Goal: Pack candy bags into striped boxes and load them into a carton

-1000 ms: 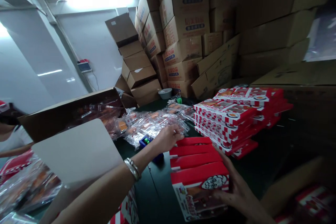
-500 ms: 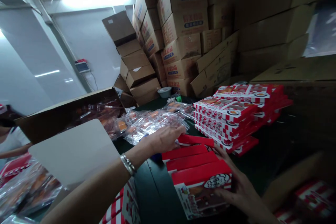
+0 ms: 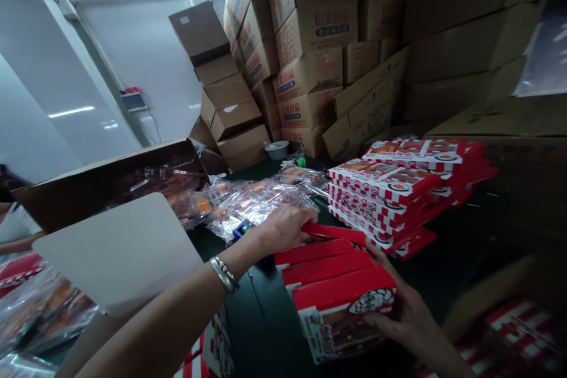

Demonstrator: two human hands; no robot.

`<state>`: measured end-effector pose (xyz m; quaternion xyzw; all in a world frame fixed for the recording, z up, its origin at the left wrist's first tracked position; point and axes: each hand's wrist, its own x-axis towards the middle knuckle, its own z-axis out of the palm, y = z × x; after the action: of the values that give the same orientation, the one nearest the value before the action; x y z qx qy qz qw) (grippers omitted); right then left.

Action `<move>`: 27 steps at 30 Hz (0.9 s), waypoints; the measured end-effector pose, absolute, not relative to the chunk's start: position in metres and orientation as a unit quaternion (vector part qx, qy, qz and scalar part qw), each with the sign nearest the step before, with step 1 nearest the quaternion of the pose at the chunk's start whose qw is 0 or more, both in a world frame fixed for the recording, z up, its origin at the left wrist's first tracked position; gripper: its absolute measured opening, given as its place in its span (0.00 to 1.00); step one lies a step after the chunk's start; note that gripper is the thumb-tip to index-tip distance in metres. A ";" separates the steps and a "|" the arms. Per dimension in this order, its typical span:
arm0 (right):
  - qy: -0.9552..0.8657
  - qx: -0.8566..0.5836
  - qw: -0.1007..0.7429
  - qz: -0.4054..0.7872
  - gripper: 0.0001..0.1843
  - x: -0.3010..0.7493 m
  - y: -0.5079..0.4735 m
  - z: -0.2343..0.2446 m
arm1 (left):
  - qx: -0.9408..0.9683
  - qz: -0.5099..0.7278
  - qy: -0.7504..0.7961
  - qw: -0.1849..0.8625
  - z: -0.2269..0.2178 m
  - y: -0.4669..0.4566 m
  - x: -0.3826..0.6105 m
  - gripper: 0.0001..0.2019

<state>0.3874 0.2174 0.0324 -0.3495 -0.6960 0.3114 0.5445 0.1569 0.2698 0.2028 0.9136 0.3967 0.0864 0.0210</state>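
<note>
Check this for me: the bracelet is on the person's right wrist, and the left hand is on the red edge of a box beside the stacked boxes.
No: the head view shows the metal bracelet on the left wrist, not the right. The rest stands: the left hand is on the red edge of a box beside the stacked boxes.

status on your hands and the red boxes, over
left hand on far red box; right hand holding nearest red-and-white box; stacked printed boxes just beyond
</note>
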 end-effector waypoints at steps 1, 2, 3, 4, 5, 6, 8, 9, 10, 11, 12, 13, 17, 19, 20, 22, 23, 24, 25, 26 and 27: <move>-0.696 -0.353 0.543 0.310 0.41 0.388 0.218 0.032 | 0.913 0.088 0.397 0.024 0.203 0.271 0.158 0.07; -0.697 -0.356 0.541 0.306 0.41 0.388 0.219 0.032 | 0.913 0.090 0.397 0.028 0.203 0.271 0.158 0.06; -0.699 -0.359 0.540 0.302 0.41 0.388 0.219 0.032 | 0.912 0.090 0.398 0.032 0.204 0.272 0.159 0.06; -0.701 -0.361 0.537 0.298 0.41 0.389 0.220 0.032 | 0.912 0.090 0.399 0.038 0.205 0.272 0.159 0.06; -0.703 -0.363 0.536 0.294 0.41 0.389 0.220 0.032 | 0.911 0.090 0.400 0.045 0.207 0.272 0.160 0.05; -0.704 -0.364 0.536 0.291 0.41 0.389 0.221 0.032 | 0.911 0.088 0.400 0.053 0.208 0.272 0.160 0.06; -0.701 -0.367 0.539 0.290 0.41 0.388 0.221 0.032 | 0.912 0.080 0.394 0.079 0.210 0.271 0.160 0.06; -0.699 -0.370 0.539 0.290 0.40 0.387 0.221 0.032 | 0.914 0.077 0.388 0.094 0.211 0.272 0.160 0.06; -0.697 -0.372 0.541 0.289 0.40 0.387 0.221 0.032 | 0.915 0.075 0.382 0.109 0.211 0.272 0.160 0.05; -0.694 -0.372 0.546 0.286 0.40 0.386 0.220 0.033 | 0.915 0.076 0.377 0.123 0.212 0.273 0.160 0.04; -0.693 -0.372 0.551 0.281 0.39 0.385 0.220 0.034 | 0.914 0.080 0.374 0.137 0.213 0.275 0.160 0.04; -0.691 -0.372 0.554 0.276 0.39 0.384 0.220 0.035 | 0.911 0.088 0.373 0.151 0.214 0.277 0.160 0.04; -0.687 -0.382 0.559 0.265 0.36 0.382 0.220 0.040 | 0.875 0.179 0.400 0.204 0.228 0.284 0.152 0.10; -0.687 -0.385 0.557 0.264 0.37 0.382 0.222 0.040 | 0.823 0.279 0.442 0.223 0.228 0.277 0.142 0.15; -0.688 -0.387 0.555 0.264 0.40 0.382 0.223 0.039 | 0.784 0.339 0.468 0.228 0.221 0.268 0.137 0.17; -0.683 -0.397 0.552 0.267 0.45 0.381 0.226 0.037 | 0.691 0.452 0.517 0.227 0.193 0.240 0.130 0.22; -0.680 -0.403 0.549 0.271 0.47 0.380 0.226 0.037 | 0.635 0.504 0.536 0.235 0.172 0.221 0.129 0.24; -0.676 -0.409 0.546 0.278 0.47 0.379 0.227 0.037 | 0.589 0.539 0.551 0.241 0.149 0.202 0.132 0.24; -0.672 -0.412 0.543 0.289 0.47 0.378 0.227 0.039 | 0.487 0.614 0.551 0.287 0.125 0.185 0.136 0.26; -0.670 -0.411 0.539 0.302 0.47 0.377 0.226 0.041 | 0.417 0.642 0.540 0.349 0.102 0.171 0.141 0.29; -0.668 -0.407 0.538 0.316 0.46 0.377 0.225 0.043 | 0.370 0.654 0.519 0.408 0.083 0.162 0.147 0.32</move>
<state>0.3769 0.2249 0.0433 -0.4065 -0.6675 0.3164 0.5376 0.1466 0.1623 0.0831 0.3697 0.5193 0.6537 0.4078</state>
